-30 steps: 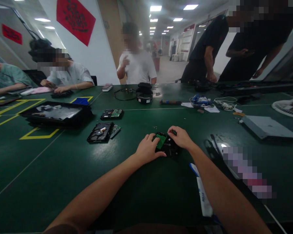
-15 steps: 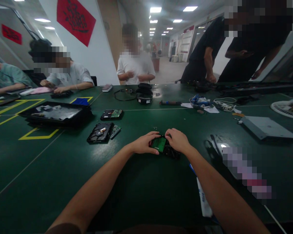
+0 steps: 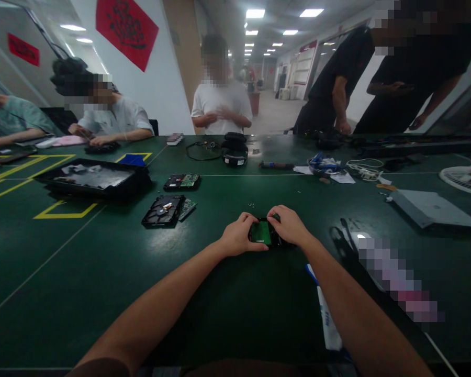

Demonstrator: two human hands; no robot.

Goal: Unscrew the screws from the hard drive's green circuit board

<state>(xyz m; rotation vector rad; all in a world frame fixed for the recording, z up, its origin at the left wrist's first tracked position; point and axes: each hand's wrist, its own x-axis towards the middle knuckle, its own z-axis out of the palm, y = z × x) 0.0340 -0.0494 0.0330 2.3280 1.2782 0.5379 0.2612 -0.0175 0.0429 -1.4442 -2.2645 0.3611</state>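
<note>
The black drive [image 3: 277,240] lies on the table [image 3: 204,303] between the two hands, with a green board [image 3: 262,233] on it. The left hand [image 3: 238,235] holds the drive's left side, thumb near and fingers far, maybe so it won't slide. The right hand [image 3: 289,225] curls over the drive's far edge; I can't tell if it pinches something. Tiny bits [image 3: 251,204] lie just behind the drive, maybe to stay close but out of the way.
</note>
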